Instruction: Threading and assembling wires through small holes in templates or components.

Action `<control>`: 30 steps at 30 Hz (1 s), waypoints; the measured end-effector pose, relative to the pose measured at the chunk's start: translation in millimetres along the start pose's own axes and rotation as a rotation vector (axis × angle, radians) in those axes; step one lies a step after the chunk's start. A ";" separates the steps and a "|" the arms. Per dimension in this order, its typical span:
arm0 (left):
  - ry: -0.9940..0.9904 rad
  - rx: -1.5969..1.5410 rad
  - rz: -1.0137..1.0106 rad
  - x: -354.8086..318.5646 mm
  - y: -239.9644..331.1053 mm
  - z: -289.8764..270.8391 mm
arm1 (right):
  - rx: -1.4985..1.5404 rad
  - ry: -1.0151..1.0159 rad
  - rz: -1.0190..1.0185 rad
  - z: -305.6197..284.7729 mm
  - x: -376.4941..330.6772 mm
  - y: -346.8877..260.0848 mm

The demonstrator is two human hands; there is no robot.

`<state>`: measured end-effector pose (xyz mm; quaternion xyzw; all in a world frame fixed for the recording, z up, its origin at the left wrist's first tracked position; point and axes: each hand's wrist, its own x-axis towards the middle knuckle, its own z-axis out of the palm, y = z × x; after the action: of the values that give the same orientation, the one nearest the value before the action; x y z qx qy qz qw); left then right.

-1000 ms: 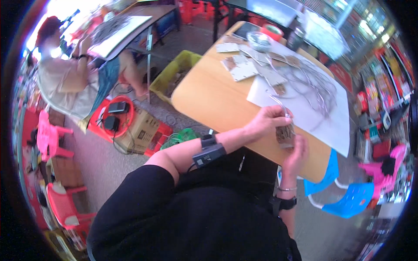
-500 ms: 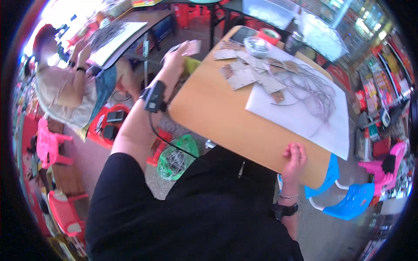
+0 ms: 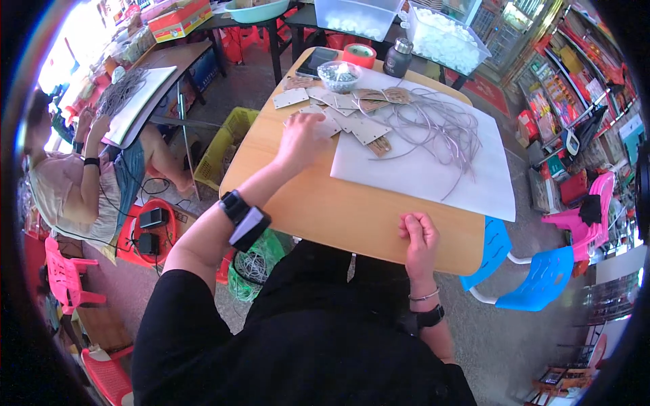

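My left hand (image 3: 302, 143) hangs over the left part of the wooden table (image 3: 284, 203), beside a spread of flat pale cards (image 3: 369, 128) with small holes. Its fingers reach out toward the nearest cards, a little smeared, and I see nothing held in them. Above the table's front edge, my right hand (image 3: 421, 237) is closed with its fingers curled in; whatever they hold, if anything, is hidden. Thin grey cords (image 3: 440, 128) lie in a loose tangle from the cards across a white sheet (image 3: 406, 179). A clear bowl (image 3: 338, 76) of small greyish pieces stands behind the cards.
A phone (image 3: 317, 62), a roll of red tape (image 3: 359, 55) and a dark bottle (image 3: 398, 57) stand along the table's far side. Left of the table is a yellow basket (image 3: 227, 145). Another person (image 3: 74, 169) works at a table at left. A blue chair (image 3: 538, 281) stands at right.
My left hand has come from beyond the table's left edge, where it held a pale card, back over the cards; that card is gone from it. My right hand stays closed near the front edge.
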<state>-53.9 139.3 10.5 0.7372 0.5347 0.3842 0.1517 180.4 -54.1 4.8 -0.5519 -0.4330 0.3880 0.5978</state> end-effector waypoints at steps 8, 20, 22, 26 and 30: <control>0.030 0.110 0.001 -4.8 -1.9 -6.5 | -0.013 -0.037 -0.032 -1.0 -2.6 -1.9; -0.568 -0.961 -0.290 -37.0 76.8 10.5 | 0.115 0.010 -0.064 3.2 13.3 -26.6; -0.701 -0.839 -0.144 -42.0 93.0 20.5 | 0.054 0.027 -0.112 -2.3 24.5 -27.4; -0.793 -0.820 -0.203 -36.7 118.7 41.9 | -0.033 -0.010 -0.024 -22.2 35.6 -20.4; -0.787 -0.905 -0.243 -23.6 125.3 69.0 | -0.113 0.064 -0.037 -41.7 52.1 -22.3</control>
<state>77.4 83.0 35.0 0.6201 0.3026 0.2518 0.6787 236.4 -20.5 31.0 -0.5885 -0.4451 0.3341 0.5865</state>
